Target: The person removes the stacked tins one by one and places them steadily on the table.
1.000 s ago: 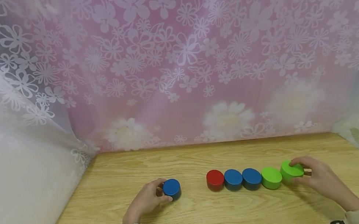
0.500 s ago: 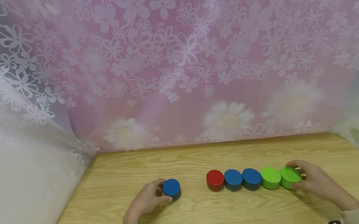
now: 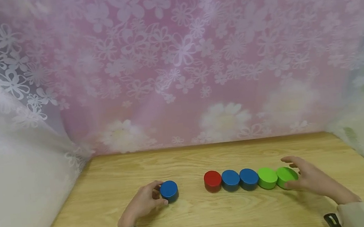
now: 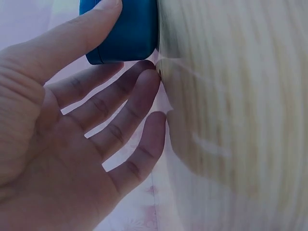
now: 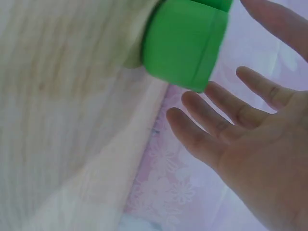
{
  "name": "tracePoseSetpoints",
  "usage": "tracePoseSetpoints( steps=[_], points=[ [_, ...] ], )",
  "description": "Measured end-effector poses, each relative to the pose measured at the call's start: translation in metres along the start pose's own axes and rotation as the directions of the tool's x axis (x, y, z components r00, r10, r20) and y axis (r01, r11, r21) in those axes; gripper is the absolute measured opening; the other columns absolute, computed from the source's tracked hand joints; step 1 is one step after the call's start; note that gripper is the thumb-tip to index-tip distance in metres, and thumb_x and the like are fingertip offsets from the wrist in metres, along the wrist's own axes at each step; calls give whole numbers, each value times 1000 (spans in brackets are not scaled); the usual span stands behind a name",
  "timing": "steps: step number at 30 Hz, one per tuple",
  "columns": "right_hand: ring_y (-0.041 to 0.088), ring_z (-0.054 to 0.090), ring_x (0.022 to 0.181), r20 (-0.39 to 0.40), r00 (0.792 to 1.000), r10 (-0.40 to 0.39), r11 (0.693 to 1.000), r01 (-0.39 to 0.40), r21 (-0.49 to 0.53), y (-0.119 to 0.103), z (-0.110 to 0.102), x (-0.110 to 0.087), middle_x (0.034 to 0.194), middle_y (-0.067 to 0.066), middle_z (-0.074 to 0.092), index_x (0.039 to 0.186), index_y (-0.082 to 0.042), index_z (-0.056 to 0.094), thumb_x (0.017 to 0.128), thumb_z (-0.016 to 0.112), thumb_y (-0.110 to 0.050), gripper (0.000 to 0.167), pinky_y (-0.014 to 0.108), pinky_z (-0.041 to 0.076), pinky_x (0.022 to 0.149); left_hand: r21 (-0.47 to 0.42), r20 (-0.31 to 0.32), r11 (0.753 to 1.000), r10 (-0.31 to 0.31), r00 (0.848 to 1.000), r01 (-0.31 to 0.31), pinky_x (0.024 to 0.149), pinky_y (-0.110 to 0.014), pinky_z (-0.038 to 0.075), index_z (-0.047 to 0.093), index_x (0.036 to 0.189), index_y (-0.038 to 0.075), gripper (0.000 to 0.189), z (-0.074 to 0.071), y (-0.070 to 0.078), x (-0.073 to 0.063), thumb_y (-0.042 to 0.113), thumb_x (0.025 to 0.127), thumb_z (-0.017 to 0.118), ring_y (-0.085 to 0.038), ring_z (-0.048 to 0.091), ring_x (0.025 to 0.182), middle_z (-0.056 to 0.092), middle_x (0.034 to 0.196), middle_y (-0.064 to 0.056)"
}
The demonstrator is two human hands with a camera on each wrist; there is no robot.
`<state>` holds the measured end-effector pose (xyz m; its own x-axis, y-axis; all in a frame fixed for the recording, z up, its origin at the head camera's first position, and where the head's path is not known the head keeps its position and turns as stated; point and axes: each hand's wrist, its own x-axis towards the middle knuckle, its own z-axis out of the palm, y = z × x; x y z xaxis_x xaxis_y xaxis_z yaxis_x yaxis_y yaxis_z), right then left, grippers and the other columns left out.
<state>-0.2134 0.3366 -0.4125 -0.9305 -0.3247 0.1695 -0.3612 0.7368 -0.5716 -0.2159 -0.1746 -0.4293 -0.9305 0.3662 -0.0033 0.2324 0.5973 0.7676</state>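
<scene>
At the left of the head view, my left hand holds a blue round block between thumb and fingers. The left wrist view shows the thumb lying across that blue block, the other fingers at its far side. A row of touching round blocks stands to the right: a red one, two blue ones, then two green ones. Beside the rightmost green block is my right hand, its fingers spread. In the right wrist view, a gap shows between the thumb and the green block.
All the blocks stand on a light wooden table. A pink floral curtain hangs along its back edge, with pale sheets at both sides. Bare wood lies between the left blue block and the red one.
My right hand brought the last green block down against the row's end, then loosened its fingers from it. My left hand keeps its hold. The head view has shifted slightly.
</scene>
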Motion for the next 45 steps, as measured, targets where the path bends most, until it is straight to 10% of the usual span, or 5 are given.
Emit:
tracePoseSetpoints(
  steps=[45],
  points=[
    [52,55,113,-170,985,-43,999,38,-38,-20,-4,3,128,34,56,133,12,51,86,80,-3,57,66,47,90,58,7,992,109,994,-109,82,-45,56,71,103,1,16,35,34,37,3,89,77,-29,67,93,71,100,-7]
  ],
)
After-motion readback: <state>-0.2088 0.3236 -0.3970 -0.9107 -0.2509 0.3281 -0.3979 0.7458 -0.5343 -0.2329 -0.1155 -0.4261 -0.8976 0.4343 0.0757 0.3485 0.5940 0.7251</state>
